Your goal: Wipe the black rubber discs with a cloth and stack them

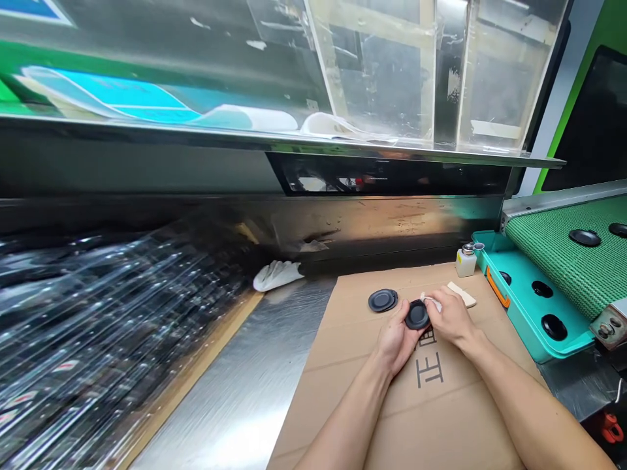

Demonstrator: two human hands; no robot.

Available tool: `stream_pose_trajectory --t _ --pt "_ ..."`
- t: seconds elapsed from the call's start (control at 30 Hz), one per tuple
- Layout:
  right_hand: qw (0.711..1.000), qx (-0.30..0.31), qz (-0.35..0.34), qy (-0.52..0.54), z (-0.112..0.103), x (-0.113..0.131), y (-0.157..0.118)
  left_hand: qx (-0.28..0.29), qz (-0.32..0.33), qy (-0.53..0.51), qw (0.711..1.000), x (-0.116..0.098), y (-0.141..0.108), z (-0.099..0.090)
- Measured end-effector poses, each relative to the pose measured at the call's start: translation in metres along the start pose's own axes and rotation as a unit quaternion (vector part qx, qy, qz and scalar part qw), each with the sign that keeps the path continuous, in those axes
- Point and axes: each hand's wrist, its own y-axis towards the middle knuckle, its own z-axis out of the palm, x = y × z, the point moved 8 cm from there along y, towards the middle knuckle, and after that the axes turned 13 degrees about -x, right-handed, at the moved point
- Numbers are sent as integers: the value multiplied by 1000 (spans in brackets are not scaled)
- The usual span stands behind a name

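Observation:
Over the brown cardboard sheet (343, 365), my left hand (394, 339) holds a round black part (417, 314) by its edge. My right hand (451, 314) is at the part's right side, its fingers pinching a small white cloth (431, 300) against it. Another round black part (383, 300) lies on the cardboard just beyond my left hand. Behind my right hand lies a folded cream cloth (463, 295). A small white bottle (466, 260) with a metal top stands at the cardboard's far edge.
Right of the cardboard, a teal tray (526, 326) holds several black parts. A green conveyor belt (563, 241) carries more beside it. A white glove (278, 275) lies on the metal table (255, 372). Shiny clear plastic trays (112, 326) fill the left.

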Motion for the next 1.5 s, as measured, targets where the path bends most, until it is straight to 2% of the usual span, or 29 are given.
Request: stream_pose_trajectory --t 0.17,0.3,0.57,0.7,0.87,1.03,1.17,1.23,1.37,1.5 --pt "997 18 -36 -60 7 6 -3 3 14 5 1000 1 -3 2" --pt "991 32 -77 -100 11 12 -6 -18 2 -9 1000 -2 1 -5" --pt "985 91 -145 -4 18 16 -12 -60 -10 -42 997 -13 8 -16" --pt "987 97 -129 4 26 25 -20 -85 -4 -59 995 -18 8 -18" --pt "992 82 -94 -12 32 41 -28 -68 19 -105 992 -20 6 -14" --pt "992 51 -117 -15 29 54 -23 -49 4 -67 997 -1 0 -4" --pt "992 2 -84 -98 25 50 -12 -46 8 -63 997 11 -4 1" --pt "991 0 -73 -115 27 49 -11 -47 14 -66 997 11 -4 0" --pt "994 49 -98 -17 32 55 -19 -54 9 -60 997 1 2 -10" --pt "983 121 -106 89 25 55 -26 -64 20 -45 997 -16 8 -17"
